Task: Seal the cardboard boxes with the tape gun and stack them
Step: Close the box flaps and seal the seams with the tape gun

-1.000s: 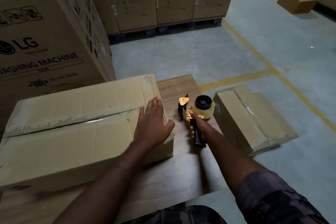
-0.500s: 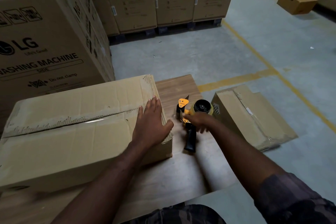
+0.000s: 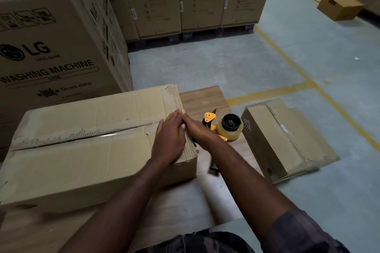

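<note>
Hands — left (image 3: 169,141), right (image 3: 197,129) — flat, touching, at box (image 3: 82,150) end

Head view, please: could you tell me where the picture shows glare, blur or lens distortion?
In the head view, light is dim; a bright glare streak lies on the tape along the seam of the cardboard box; the right hand and forearm look slightly motion-blurred; the washing machine cartons lean from wide-angle distortion.

Yellow-and-black tape gun (image 3: 223,127) – plain brown box (image 3: 86,139) – wood-grain table (image 3: 202,98)
</note>
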Demonstrator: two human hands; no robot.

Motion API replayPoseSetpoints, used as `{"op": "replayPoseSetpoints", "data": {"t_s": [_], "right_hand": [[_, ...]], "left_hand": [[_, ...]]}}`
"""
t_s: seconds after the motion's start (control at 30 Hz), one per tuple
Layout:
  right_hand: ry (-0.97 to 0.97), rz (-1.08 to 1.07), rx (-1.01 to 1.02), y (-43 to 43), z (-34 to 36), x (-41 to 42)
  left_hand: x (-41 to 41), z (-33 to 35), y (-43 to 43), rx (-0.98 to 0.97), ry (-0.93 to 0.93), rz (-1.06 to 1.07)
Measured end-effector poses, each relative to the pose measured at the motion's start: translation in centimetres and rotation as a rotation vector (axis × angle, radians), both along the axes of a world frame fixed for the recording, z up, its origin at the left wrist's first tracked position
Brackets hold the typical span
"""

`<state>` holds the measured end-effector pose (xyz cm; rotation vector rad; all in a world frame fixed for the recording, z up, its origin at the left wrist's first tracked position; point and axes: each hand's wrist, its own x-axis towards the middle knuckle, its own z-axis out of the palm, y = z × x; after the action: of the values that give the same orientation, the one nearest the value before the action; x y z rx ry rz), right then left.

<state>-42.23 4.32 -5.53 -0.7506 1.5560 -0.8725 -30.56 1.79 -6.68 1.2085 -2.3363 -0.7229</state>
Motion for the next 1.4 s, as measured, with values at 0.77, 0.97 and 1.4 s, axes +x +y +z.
{"op": "replayPoseSetpoints", "data": {"t_s": [0.77, 0.97, 1.4], "right_hand": [[1.005, 0.158, -0.15, 0.0, -0.1, 5.2], [1.074, 0.232, -0.139, -1.8, 1.4, 10.1], [1.083, 0.324, -0.263, -2.4, -0.5, 16.9]], "left_hand": [[21.1, 0.8, -6.1, -0.02, -0.309, -0.006], [20.4, 0.2, -5.9, -0.007, -0.388, 0.019], [28.8, 0.9, -9.7, -0.026, -0.25, -0.11]]}}
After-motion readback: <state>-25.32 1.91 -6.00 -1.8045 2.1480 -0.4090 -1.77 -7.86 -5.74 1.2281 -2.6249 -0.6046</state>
